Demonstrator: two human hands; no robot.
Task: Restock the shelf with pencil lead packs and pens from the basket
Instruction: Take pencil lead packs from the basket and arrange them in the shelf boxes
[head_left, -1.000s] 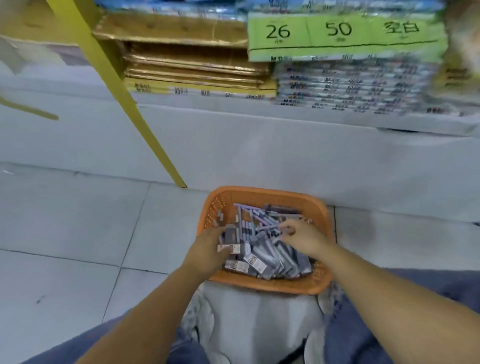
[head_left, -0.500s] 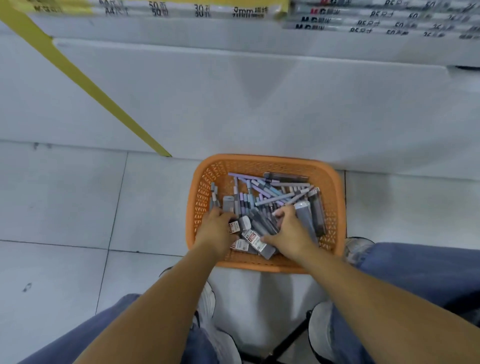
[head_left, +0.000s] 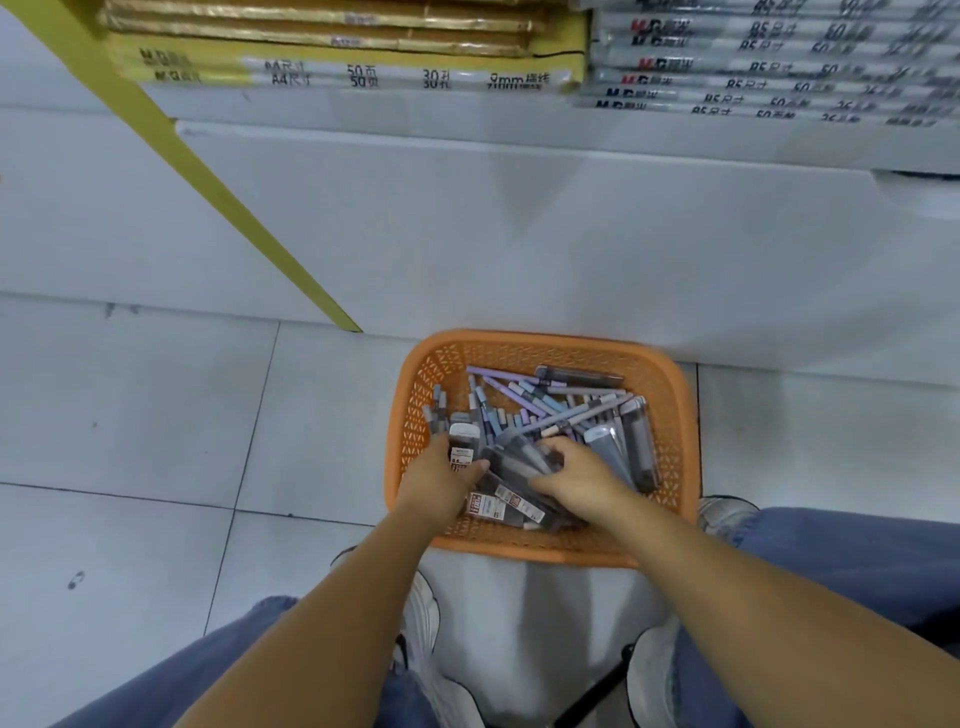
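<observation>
Pale tiled floor (head_left: 130, 415) in front of a white shelf (head_left: 519, 223) base; yellow upright (head_left: 208, 182) slants across at left. Bottom shelf carries yellow notebook stacks (head_left: 337, 73) and, to the right, grey-white stacks (head_left: 753, 67), print blurred.

Orange basket (head_left: 545, 340) sits on the floor, far edge against the shelf base, between the person's knees in blue jeans (head_left: 857, 561).

Contents: pens (head_left: 519, 389) in purple and pale blue, jumbled across the far half; lead packs (head_left: 498, 506) heaped in the near half.

Left hand (head_left: 441, 483) is in the basket's near left corner, fingers and thumb wrapped round one white-capped lead pack (head_left: 461, 441), held upright.

Right hand (head_left: 582, 478) is near the middle, fingers curled down over a bunch of dark packs (head_left: 530, 457) and gripping them. Hands are close, not touching.
</observation>
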